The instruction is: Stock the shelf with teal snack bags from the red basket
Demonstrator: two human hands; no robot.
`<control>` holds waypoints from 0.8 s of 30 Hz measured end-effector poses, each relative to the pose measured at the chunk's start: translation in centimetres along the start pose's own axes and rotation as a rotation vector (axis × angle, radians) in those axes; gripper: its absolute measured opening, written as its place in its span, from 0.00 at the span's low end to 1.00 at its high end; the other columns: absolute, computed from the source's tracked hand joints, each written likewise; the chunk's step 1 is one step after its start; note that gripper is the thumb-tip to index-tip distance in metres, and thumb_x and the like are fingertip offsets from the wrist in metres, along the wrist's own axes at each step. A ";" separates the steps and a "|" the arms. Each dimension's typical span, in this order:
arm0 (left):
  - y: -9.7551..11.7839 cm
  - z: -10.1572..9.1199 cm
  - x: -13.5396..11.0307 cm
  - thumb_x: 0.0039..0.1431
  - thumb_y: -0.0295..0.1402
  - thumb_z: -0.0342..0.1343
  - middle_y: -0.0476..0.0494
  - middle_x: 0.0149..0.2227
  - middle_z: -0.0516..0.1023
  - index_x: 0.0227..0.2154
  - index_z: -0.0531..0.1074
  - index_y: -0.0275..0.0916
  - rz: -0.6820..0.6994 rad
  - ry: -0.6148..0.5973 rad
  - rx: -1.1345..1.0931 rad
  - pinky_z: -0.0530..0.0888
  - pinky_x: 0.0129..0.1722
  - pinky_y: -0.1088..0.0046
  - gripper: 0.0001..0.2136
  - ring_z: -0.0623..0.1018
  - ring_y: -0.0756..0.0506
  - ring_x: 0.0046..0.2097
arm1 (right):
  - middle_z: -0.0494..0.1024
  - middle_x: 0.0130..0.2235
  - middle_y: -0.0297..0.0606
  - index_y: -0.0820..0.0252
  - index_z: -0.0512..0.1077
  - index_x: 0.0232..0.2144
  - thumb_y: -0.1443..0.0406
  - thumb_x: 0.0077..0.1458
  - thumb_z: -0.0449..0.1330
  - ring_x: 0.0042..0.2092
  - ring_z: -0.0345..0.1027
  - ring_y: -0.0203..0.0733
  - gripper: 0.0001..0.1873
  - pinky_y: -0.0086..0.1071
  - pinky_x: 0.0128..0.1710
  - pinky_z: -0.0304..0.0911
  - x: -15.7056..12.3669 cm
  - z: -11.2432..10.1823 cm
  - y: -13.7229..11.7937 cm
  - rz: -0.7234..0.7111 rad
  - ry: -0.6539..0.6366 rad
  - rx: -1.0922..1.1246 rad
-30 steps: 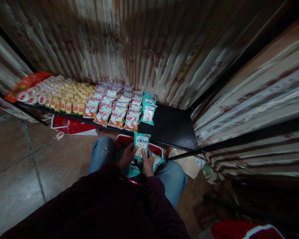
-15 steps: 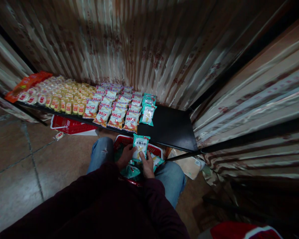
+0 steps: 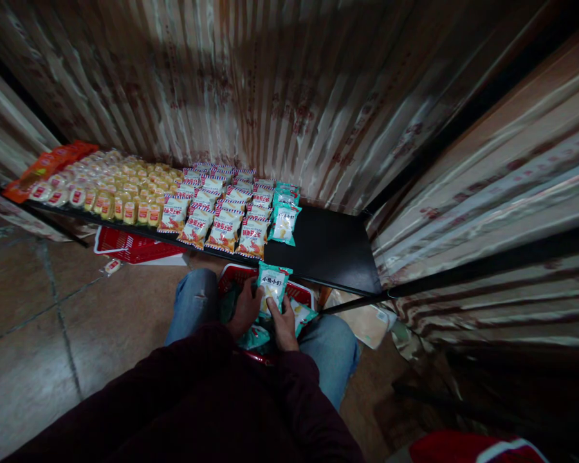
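Note:
Between my two hands is a teal and white snack bag (image 3: 273, 287), its printed front turned up. My left hand (image 3: 247, 307) grips its left edge, and my right hand (image 3: 283, 323) holds the lower right, thumb on the front. Below them a red basket (image 3: 231, 272) stands between my knees, with more teal snack bags (image 3: 301, 315) in it. On the black shelf (image 3: 335, 247) ahead, a few teal bags (image 3: 284, 224) lie overlapped beside rows of white and orange snack bags (image 3: 224, 228).
Small yellow-wrapped packs (image 3: 130, 209) and an orange bag (image 3: 48, 168) fill the shelf's left part. A second red basket (image 3: 130, 245) sits under the shelf, near a small pack (image 3: 112, 266) on the floor. Pleated curtains (image 3: 212, 83) hang behind; a black frame bar (image 3: 352, 303) runs at right.
The view has shifted slightly. My hands still hold the teal bag over the basket, with my right thumb a little farther left on its front.

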State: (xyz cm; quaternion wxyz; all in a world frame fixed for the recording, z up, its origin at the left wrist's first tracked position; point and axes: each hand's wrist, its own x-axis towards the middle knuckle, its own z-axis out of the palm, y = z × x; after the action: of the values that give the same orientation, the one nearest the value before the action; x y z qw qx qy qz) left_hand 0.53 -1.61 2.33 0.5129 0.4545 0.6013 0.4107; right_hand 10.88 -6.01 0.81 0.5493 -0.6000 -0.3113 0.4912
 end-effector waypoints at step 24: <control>-0.9 -1.0 -0.9 0.53 0.47 0.54 0.39 0.42 0.76 0.39 0.73 0.36 0.003 -0.081 -0.176 0.69 0.49 0.64 0.19 0.74 0.41 0.45 | 0.77 0.47 0.41 0.57 0.77 0.46 0.49 0.56 0.55 0.51 0.67 0.46 0.23 0.43 0.56 0.59 -0.3 -1.1 -0.1 -0.197 0.035 -0.154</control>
State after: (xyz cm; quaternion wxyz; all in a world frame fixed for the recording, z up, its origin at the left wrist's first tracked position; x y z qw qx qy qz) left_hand -0.47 -2.74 1.81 0.5741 0.4251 0.5409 0.4440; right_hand 11.79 -6.64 0.88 0.5524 -0.6155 -0.3959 0.3991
